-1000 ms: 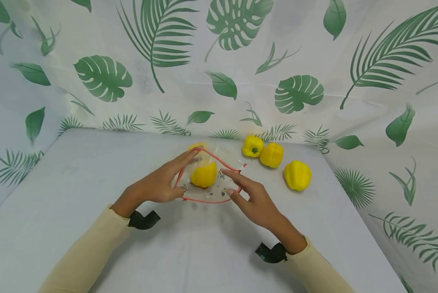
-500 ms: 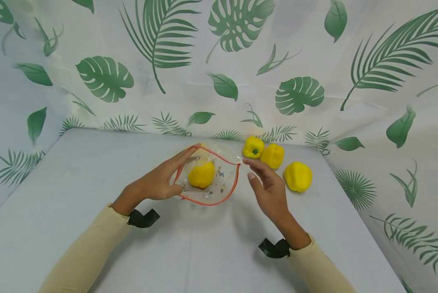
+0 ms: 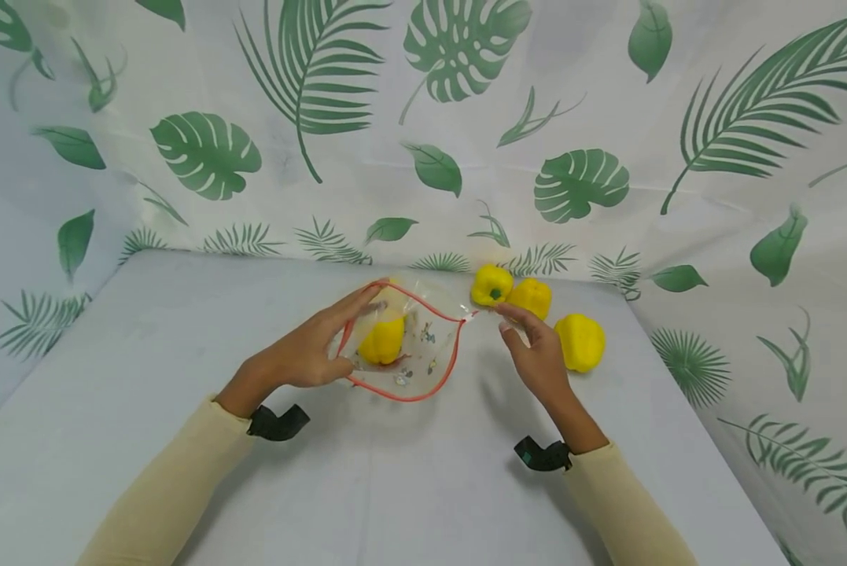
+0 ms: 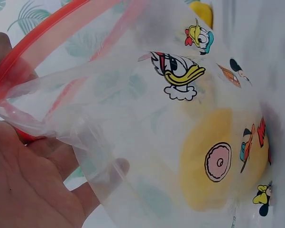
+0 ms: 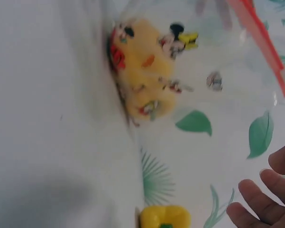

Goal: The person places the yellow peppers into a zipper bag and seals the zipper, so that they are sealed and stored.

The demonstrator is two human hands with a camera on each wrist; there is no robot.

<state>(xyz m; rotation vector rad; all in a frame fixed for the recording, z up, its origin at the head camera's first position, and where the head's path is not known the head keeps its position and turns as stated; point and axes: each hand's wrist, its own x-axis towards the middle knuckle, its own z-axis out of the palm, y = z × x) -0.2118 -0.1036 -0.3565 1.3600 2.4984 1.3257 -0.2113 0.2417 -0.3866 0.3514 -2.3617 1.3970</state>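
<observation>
My left hand [image 3: 306, 350] holds the left side of a clear zip bag [image 3: 423, 365] by its red-edged mouth, thumb at the near rim and fingers at the far rim. The mouth gapes toward me. Inside lies a yellow bell pepper [image 3: 382, 342]; cartoon prints on the bag [image 4: 128, 85] partly cover it in the left wrist view. Right of the bag, my right hand [image 3: 542, 358] is in the air with loosely bent fingers and nothing in them. Its fingertips overlap the nearest loose peppers in the head view.
Three loose yellow bell peppers stand at the back right: one with a green stem [image 3: 491, 284], a second pepper [image 3: 534, 295] beside it, and a third pepper [image 3: 581, 343] nearer. The white table [image 3: 182, 330] ends at a leaf-printed backdrop [image 3: 366, 173].
My right hand has left the bag's right edge and moved right toward the loose peppers. The bag's mouth hangs rounder, and the pepper inside has shifted slightly left. The left hand stays put.
</observation>
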